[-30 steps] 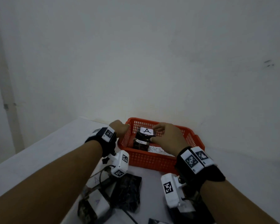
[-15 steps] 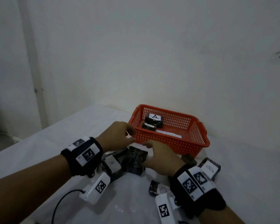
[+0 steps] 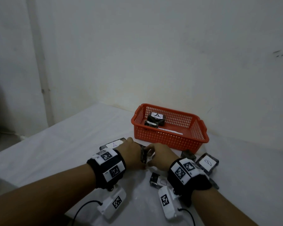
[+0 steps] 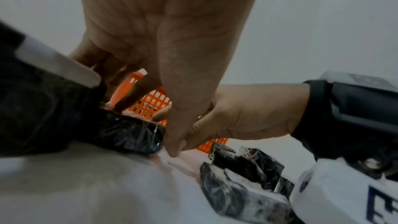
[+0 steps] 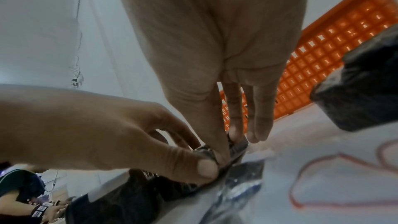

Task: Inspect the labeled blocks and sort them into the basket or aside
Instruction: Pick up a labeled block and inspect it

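Observation:
An orange basket (image 3: 170, 141) stands at the back of the white table and holds two dark wrapped blocks, the upper one labelled A (image 3: 156, 115). In front of it my left hand (image 3: 135, 152) and right hand (image 3: 156, 154) meet on one dark wrapped block (image 3: 144, 156), tipped up on its edge. In the left wrist view my fingers and thumb curl round this block (image 4: 129, 134). In the right wrist view my right thumb and fingers pinch its upper edge (image 5: 238, 147). Its label is hidden.
Loose blocks lie around my hands: one labelled A (image 3: 113, 144) at the left, a small dark one (image 3: 188, 155), one with a white label (image 3: 207, 163) at the right, another (image 3: 155, 179) near my right wrist. A wall rises close behind the basket. The table edge runs along the left.
Both hands came back out of the basket, leaving the A block inside, and now hold a dark block on the table in front of it.

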A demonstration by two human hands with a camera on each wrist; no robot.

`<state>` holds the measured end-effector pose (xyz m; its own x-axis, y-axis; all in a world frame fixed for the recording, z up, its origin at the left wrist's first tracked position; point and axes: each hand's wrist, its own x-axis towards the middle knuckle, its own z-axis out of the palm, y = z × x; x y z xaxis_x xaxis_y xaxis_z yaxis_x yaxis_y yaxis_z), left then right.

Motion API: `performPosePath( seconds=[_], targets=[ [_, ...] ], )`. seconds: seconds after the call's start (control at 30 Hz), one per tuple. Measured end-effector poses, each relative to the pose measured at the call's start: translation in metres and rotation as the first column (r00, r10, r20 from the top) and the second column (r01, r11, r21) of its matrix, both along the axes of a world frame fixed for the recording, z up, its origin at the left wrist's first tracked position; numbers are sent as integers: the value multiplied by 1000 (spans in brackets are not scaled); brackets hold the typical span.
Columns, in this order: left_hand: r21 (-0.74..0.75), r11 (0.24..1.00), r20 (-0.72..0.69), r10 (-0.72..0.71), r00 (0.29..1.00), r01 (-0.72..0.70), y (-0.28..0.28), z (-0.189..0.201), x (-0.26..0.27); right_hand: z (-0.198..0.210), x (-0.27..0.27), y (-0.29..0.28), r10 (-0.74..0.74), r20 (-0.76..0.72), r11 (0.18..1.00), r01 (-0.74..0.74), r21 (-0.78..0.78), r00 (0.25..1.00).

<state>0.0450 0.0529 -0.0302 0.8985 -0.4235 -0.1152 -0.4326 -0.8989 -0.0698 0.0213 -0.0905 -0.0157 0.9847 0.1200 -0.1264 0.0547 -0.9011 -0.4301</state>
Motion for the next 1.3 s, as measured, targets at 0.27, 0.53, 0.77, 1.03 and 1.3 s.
performPosePath(
  seconds=[0.27, 0.53, 0.77, 1.03, 1.3],
  targets=[
    [-490, 865, -124, 52, 991, -107, 2, 20, -2, 7, 5, -22, -12, 60, 987, 3, 159, 998],
    [-766, 627, -292, -139, 946, -144, 10, 38, 13, 15, 18, -60, -81, 17, 849, 60, 525, 997],
    [-880, 433, -333, -269, 904, -196, 3, 33, 26, 9, 19, -74, -91, -59, 572, 101, 814, 994],
    [-931, 236, -352, -396, 848, -277, -16, 21, 45, 9, 14, -91, -66, -55, 372, 75, 925, 996],
    [-939, 150, -345, -418, 841, -310, -45, 11, 49, 1, 21, -106, -219, 52, 348, 28, 937, 974]
  ],
)
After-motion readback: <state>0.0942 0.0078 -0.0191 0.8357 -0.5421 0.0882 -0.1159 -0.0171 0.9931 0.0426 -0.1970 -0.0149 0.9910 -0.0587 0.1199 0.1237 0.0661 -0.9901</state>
